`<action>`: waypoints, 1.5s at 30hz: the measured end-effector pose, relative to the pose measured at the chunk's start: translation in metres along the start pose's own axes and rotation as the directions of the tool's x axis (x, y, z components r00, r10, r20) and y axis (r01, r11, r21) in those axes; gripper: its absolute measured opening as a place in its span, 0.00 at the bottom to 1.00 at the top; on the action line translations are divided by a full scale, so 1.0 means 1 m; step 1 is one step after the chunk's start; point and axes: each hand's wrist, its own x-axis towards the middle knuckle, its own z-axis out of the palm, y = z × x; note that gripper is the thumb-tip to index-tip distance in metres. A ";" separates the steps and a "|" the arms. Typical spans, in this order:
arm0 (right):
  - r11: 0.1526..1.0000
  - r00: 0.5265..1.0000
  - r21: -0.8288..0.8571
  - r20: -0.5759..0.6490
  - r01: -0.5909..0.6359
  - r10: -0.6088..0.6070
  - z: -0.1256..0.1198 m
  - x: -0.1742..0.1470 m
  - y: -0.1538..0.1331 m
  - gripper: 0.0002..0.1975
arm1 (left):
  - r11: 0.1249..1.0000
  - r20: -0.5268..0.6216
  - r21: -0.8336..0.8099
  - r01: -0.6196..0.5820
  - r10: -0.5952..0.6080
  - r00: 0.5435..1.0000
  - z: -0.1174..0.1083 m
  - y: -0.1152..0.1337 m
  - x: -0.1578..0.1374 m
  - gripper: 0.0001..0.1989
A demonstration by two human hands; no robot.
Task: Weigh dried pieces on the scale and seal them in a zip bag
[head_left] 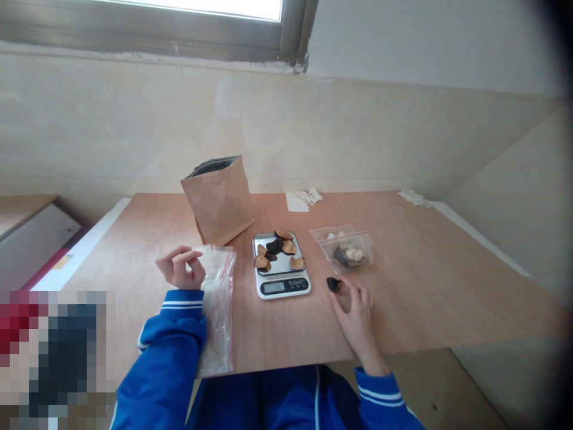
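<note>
A small digital kitchen scale point(282, 285) sits in the middle of the wooden table point(425, 286), with several brown and dark dried slices point(277, 248) piled on its steel platform. My right hand point(356, 313) rests on the table just right of the scale and pinches one dark slice point(333, 283) in its fingertips. My left hand point(181, 267) holds up the top edge of an empty clear zip bag point(217, 310) that lies flat on the table left of the scale.
A brown paper pouch point(219, 200) stands open behind the scale. A second clear zip bag point(347, 248) with mixed slices lies to the right. Crumpled white paper point(304, 198) lies near the wall. A white box point(36, 239) sits at far left.
</note>
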 end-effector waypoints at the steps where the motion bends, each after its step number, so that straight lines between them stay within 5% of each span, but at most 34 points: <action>1: 1.000 1.000 0.007 -0.017 0.002 -0.002 -0.001 0.000 -0.001 0.22 | 1.000 0.006 -0.003 -0.019 0.019 1.000 -0.004 0.003 0.003 0.09; 5: 0.999 0.997 0.033 -0.075 0.007 -0.005 -0.005 -0.001 -0.009 0.19 | 0.977 0.129 -0.137 -0.163 0.181 0.975 -0.029 0.031 0.034 0.10; 7: 0.999 0.998 0.031 -0.060 0.032 -0.030 -0.006 -0.001 -0.018 0.17 | 0.967 0.346 -0.223 -0.121 0.194 0.918 -0.045 0.054 0.055 0.11; 9: 0.995 0.996 0.031 -0.001 0.093 -0.093 -0.005 0.002 -0.030 0.17 | 0.980 0.632 -0.193 0.047 0.088 0.770 -0.063 0.075 0.070 0.10; 11: 0.984 0.981 0.038 0.079 0.172 -0.175 -0.004 0.008 -0.045 0.17 | 0.982 0.850 -0.125 0.141 0.032 0.527 -0.079 0.089 0.070 0.10; 13: 0.971 0.959 0.041 0.154 0.235 -0.238 -0.001 0.016 -0.058 0.18 | 0.979 0.950 -0.089 0.182 0.028 0.311 -0.093 0.095 0.054 0.11; 14: 0.965 0.947 0.037 0.188 0.258 -0.260 0.001 0.020 -0.064 0.19 | 0.979 0.971 -0.069 0.194 0.021 0.236 -0.100 0.094 0.040 0.11; 16: 0.955 0.923 0.018 0.252 0.295 -0.290 0.004 0.026 -0.072 0.20 | 0.977 0.984 -0.032 0.212 -0.006 0.176 -0.112 0.088 0.008 0.12; 22: 0.935 0.875 -0.031 0.366 0.353 -0.318 0.011 0.031 -0.080 0.22 | 0.961 0.986 -0.026 0.276 -0.021 0.166 -0.134 0.066 -0.058 0.25; 29: 0.934 0.870 0.012 0.362 0.356 -0.336 0.015 0.034 -0.084 0.24 | 0.945 0.983 0.004 0.327 -0.065 0.174 -0.129 0.070 -0.052 0.28; 36: 0.984 0.972 0.032 0.153 0.177 -0.179 0.002 0.020 -0.047 0.21 | 0.927 0.955 -0.015 0.374 -0.098 0.282 -0.125 0.066 -0.060 0.28; 45: 0.969 0.947 0.164 0.234 0.184 -0.219 -0.002 0.018 0.001 0.14 | 0.908 0.934 -0.032 0.419 -0.122 0.335 -0.114 0.060 -0.065 0.18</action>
